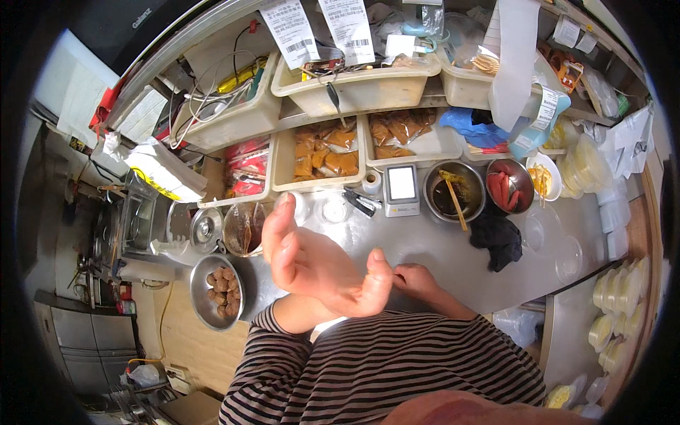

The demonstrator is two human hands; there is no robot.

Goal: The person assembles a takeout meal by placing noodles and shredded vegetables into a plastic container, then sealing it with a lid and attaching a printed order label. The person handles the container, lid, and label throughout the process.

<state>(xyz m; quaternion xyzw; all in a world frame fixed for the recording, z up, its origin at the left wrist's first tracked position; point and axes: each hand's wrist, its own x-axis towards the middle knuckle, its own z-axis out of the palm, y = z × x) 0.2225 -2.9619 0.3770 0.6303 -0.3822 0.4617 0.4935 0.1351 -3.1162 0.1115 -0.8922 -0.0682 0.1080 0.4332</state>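
My left hand (pixel 322 273) is raised over the front of the metal counter, close to the camera. Its palm is turned up, the thumb stands away from the fingers, and nothing lies in it. My right hand (pixel 416 280) rests at the counter's front edge with its fingers curled in; I see nothing held there. Behind my left hand, partly covered by it, is a container with dark brown sauce (pixel 244 228). A steel bowl of brown meatballs (pixel 196 289) sits to its left. Beyond my right hand stands a small scale with a lit screen (pixel 402 190).
A bowl of dark sauce (pixel 455 216) with chopsticks, a bowl of red sausages (pixel 510 166) and a black cloth (pixel 496 237) occupy the right side. Bins of brown packets (pixel 326 182) line the back. A black stapler (pixel 361 202) lies beside the scale. Stacked lidded tubs (pixel 618 290) stand far right.
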